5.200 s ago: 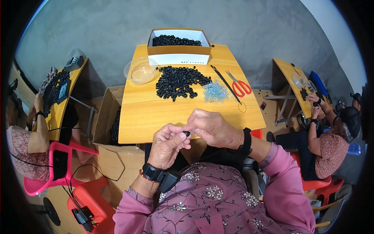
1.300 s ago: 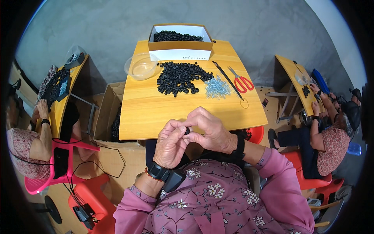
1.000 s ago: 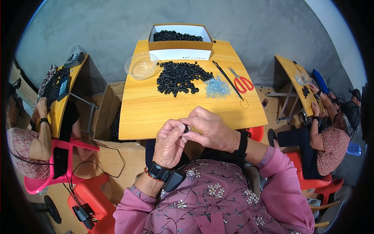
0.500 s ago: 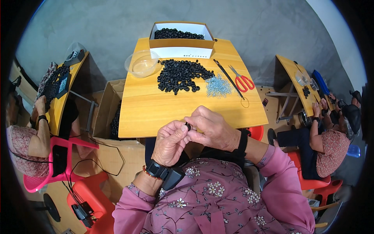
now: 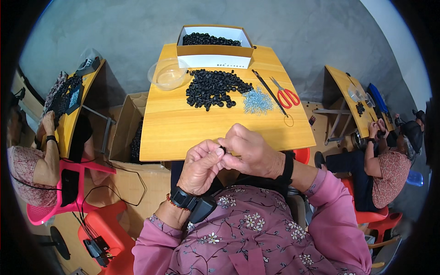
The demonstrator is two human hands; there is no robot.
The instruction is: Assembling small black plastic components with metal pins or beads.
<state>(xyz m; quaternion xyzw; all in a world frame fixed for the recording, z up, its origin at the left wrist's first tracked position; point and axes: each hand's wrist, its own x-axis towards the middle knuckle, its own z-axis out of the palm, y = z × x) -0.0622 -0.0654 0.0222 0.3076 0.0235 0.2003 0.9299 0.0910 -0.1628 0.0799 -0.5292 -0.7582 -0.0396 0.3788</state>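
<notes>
Both my hands meet just past the table's near edge, over my lap. A small black ring-like part is pinched between them. My left hand grips it with thumb and forefinger. Fingers of my right hand are closed on the same part from the other side and hide much of it. On the table beyond lies a heap of similar small black parts. Beside that heap is a pile of small pale-blue clear pieces.
An open box of black parts stands at the back, near a clear round bowl. Red-handled scissors and a thin black rod lie at right. A cardboard carton stands left on the floor. People work at tables on both sides.
My hands stay together on the small black part, with only a slight shift of the fingers. The view has moved very little.
</notes>
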